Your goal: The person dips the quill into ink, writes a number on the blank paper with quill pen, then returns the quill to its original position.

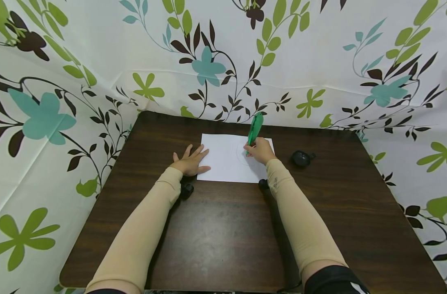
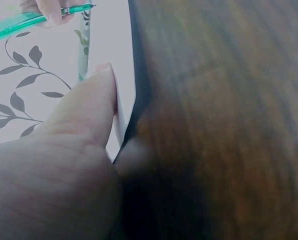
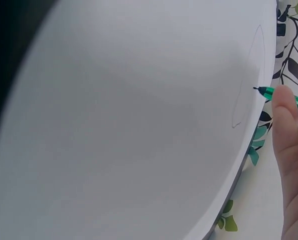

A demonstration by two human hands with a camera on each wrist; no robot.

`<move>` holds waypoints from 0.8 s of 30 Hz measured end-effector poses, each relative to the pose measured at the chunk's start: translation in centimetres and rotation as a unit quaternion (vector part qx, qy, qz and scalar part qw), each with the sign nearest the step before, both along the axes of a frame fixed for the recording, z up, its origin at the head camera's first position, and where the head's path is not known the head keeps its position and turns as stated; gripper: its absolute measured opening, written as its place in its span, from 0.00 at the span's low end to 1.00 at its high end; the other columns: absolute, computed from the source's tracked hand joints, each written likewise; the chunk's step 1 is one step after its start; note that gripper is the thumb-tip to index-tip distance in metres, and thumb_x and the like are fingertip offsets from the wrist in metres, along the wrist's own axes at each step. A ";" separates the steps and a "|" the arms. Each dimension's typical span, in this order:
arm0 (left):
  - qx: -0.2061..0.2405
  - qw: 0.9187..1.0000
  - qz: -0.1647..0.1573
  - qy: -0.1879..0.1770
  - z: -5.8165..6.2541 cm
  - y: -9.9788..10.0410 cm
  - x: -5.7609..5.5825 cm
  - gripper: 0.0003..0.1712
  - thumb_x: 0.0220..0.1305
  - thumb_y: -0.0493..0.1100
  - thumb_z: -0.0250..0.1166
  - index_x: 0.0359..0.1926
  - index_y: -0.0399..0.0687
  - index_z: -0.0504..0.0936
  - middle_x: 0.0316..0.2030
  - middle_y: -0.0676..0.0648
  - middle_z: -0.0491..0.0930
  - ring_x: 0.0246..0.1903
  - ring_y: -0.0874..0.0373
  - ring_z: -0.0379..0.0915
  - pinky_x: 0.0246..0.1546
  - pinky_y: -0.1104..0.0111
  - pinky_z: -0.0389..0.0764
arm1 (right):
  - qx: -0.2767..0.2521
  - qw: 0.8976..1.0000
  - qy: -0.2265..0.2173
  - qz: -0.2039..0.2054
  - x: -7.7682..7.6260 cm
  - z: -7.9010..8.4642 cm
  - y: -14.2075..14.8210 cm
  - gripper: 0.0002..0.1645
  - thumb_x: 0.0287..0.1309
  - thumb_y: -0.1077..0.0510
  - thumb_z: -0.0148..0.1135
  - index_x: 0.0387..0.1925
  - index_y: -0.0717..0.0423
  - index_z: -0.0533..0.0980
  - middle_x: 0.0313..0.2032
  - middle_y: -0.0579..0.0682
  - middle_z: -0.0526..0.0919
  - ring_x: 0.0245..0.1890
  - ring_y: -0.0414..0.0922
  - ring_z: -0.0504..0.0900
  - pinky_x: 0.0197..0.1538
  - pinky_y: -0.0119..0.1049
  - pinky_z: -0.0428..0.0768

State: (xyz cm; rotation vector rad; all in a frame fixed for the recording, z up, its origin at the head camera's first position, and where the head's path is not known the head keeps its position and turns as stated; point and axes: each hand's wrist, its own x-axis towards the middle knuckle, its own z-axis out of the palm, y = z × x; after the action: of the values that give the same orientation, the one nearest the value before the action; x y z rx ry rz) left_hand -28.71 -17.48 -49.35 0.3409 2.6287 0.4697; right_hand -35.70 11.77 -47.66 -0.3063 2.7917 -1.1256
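A white sheet of paper (image 1: 219, 159) lies on the dark wooden table (image 1: 223, 228). My right hand (image 1: 263, 152) pinches a green pen (image 1: 255, 127) near its point, its broad, feather-like top standing up above the fingers. In the right wrist view the dark pen tip (image 3: 258, 89) is beside a thin, curved drawn line (image 3: 234, 125); whether it touches the paper I cannot tell. My left hand (image 1: 188, 164) rests spread at the sheet's left edge, fingertips and thumb (image 2: 91, 107) on the paper.
A small round black object (image 1: 301, 158) sits on the table to the right of my right hand. Small black devices (image 1: 187, 191) are at both wrists. Behind the table's far edge hangs a white cloth (image 1: 116, 36) printed with leaves and flowers.
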 end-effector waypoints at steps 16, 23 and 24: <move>0.006 1.000 0.002 -0.003 -0.3 0.2 -0.1 0.44 0.68 0.70 0.44 0.76 0.69 0.34 0.75 0.58 0.22 0.73 0.47 0.09 0.57 0.28 0.20 | -0.003 1.000 -0.002 0.008 0.1 -0.1 -0.5 0.13 0.63 0.53 0.62 0.38 0.61 0.81 0.30 0.54 0.86 0.27 0.43 0.85 0.27 0.32 0.75; 0.004 1.000 0.003 -0.008 -0.3 0.0 -0.2 0.45 0.68 0.71 0.44 0.76 0.70 0.33 0.75 0.59 0.21 0.73 0.47 0.09 0.57 0.29 0.19 | -0.006 1.000 0.000 0.014 0.1 0.0 -0.8 0.12 0.63 0.54 0.63 0.37 0.61 0.81 0.31 0.56 0.86 0.28 0.45 0.85 0.28 0.32 0.77; -0.002 1.000 0.004 -0.011 -0.4 0.0 -0.3 0.45 0.67 0.71 0.44 0.76 0.72 0.33 0.75 0.60 0.21 0.72 0.48 0.08 0.58 0.29 0.19 | -0.006 1.000 -0.001 0.014 0.1 0.1 -0.9 0.12 0.63 0.54 0.63 0.37 0.61 0.81 0.31 0.56 0.86 0.28 0.45 0.85 0.28 0.32 0.77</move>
State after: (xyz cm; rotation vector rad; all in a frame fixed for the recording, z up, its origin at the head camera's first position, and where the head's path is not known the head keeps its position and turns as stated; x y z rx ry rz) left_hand -29.04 -17.50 -49.71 0.3217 2.6103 0.4696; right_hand -35.63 10.91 -47.61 -0.3444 2.7716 -1.1376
